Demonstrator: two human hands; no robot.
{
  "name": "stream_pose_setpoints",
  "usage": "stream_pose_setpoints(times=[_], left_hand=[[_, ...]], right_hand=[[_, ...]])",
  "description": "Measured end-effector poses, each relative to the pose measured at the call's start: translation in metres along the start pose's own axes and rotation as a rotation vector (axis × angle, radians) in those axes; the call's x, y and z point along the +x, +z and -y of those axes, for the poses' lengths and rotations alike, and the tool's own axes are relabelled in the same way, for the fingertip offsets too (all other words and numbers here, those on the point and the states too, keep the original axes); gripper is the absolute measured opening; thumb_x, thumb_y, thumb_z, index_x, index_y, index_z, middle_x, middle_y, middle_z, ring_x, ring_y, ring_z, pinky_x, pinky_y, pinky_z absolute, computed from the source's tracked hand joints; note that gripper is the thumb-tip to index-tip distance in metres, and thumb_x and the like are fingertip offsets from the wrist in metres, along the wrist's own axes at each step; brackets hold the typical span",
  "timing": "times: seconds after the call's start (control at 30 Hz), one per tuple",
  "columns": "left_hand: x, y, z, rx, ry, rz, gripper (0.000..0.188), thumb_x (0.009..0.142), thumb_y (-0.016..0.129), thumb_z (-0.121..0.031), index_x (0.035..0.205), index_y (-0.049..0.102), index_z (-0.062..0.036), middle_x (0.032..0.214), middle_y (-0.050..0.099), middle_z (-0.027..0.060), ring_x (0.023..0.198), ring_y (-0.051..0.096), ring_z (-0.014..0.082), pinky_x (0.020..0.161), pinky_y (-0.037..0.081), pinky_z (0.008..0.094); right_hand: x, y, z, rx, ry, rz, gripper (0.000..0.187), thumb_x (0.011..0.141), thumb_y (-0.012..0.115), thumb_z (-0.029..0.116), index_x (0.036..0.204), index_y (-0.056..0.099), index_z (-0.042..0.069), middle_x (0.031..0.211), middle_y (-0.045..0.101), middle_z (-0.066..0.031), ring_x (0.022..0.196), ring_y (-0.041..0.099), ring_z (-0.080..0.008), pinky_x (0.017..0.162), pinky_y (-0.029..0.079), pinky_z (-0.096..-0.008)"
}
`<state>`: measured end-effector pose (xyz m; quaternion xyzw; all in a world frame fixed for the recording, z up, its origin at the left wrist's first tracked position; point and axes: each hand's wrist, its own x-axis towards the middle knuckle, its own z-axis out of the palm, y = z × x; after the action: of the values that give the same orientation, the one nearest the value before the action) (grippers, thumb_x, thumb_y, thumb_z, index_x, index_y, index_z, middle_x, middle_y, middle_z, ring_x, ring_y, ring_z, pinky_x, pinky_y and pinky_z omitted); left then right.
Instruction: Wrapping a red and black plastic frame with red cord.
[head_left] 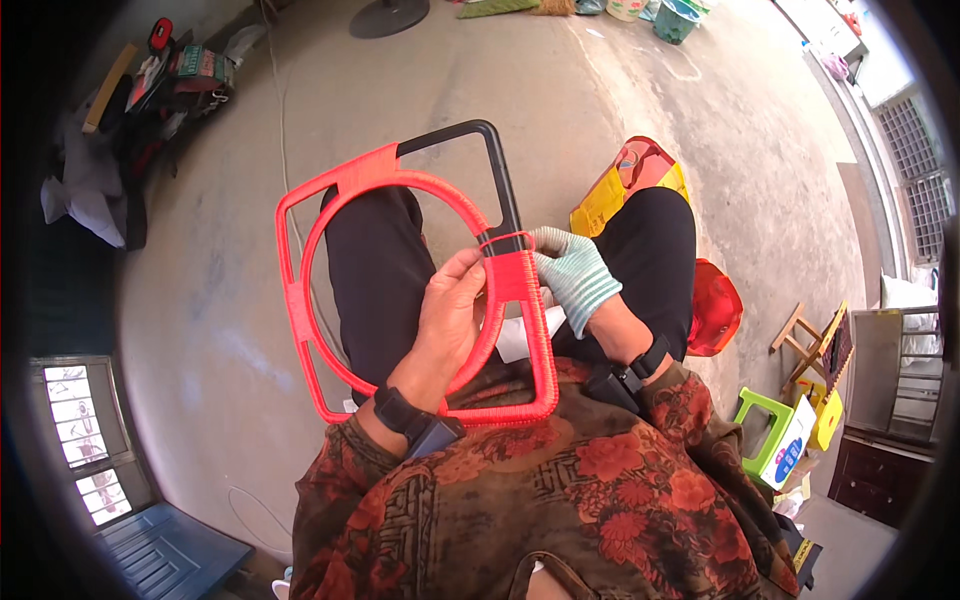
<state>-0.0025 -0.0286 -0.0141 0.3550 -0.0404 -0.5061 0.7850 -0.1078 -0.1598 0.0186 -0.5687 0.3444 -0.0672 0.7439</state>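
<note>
A square frame with a round ring inside it rests over my lap, mostly wrapped in red cord. Its upper right corner is bare black tubing. My left hand, ungloved, is closed on the frame, with thumb and fingertips beside the wrapped joint where ring and side bar meet. A loop of red cord crosses the black bar just above that wrapping. My right hand, in a striped pale green and white glove, pinches the cord at the bar's right side; some of its fingertips are hidden behind the bar.
Between and beside my knees stand a yellow and red bag and a red bag. To the right are a green plastic stool and a wooden folding chair. A cable runs along the concrete floor at left.
</note>
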Motion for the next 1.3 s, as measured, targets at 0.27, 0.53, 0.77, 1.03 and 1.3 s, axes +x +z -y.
stream_pose_setpoints(times=[0.27,0.53,0.77,1.03,1.3], left_hand=[[-0.001,0.008,-0.012,-0.033,-0.033,0.027,0.022,0.093,0.056,-0.011,0.11,0.06,0.0024,0.103,0.066,0.0085,0.095,0.063,0.0159,0.09,0.049,0.0303],[-0.012,0.032,-0.021,0.158,0.044,-0.031,0.021,0.096,0.051,-0.01,0.11,0.059,0.0035,0.1,0.066,0.0084,0.086,0.063,0.0147,0.079,0.051,0.0269],[-0.002,0.03,-0.043,0.174,-0.152,0.044,0.019,0.091,0.049,-0.008,0.1,0.06,0.0049,0.096,0.065,0.0116,0.086,0.063,0.0172,0.08,0.05,0.0325],[-0.002,0.024,-0.023,0.102,-0.113,-0.04,0.026,0.091,0.048,-0.015,0.107,0.058,0.0022,0.097,0.065,0.0101,0.087,0.062,0.0189,0.078,0.05,0.0351],[-0.001,0.024,-0.019,-0.003,-0.155,-0.007,0.021,0.091,0.05,-0.013,0.106,0.058,-0.0013,0.099,0.065,0.0087,0.09,0.063,0.0182,0.081,0.05,0.0354]], right_hand=[[0.007,-0.004,-0.004,-0.037,-0.161,-0.06,0.022,0.088,0.066,0.014,0.102,0.065,-0.003,0.082,0.066,-0.0055,0.072,0.061,-0.0113,0.068,0.053,-0.0266],[0.0,-0.001,0.014,-0.056,-0.289,-0.075,0.035,0.084,0.065,0.001,0.117,0.056,-0.003,0.09,0.068,-0.0105,0.081,0.064,-0.0132,0.074,0.054,-0.0264],[-0.003,0.0,0.021,-0.036,-0.352,-0.107,0.04,0.082,0.064,-0.001,0.12,0.052,-0.002,0.089,0.068,-0.011,0.081,0.065,-0.0122,0.073,0.053,-0.0251],[-0.005,0.003,0.023,-0.075,-0.346,-0.164,0.036,0.082,0.064,0.002,0.117,0.055,-0.002,0.085,0.067,-0.0089,0.076,0.064,-0.0123,0.072,0.053,-0.0244],[-0.012,0.004,0.031,-0.128,-0.339,-0.215,0.038,0.08,0.07,0.008,0.114,0.057,-0.003,0.085,0.067,-0.0082,0.076,0.064,-0.0117,0.072,0.053,-0.0249]])
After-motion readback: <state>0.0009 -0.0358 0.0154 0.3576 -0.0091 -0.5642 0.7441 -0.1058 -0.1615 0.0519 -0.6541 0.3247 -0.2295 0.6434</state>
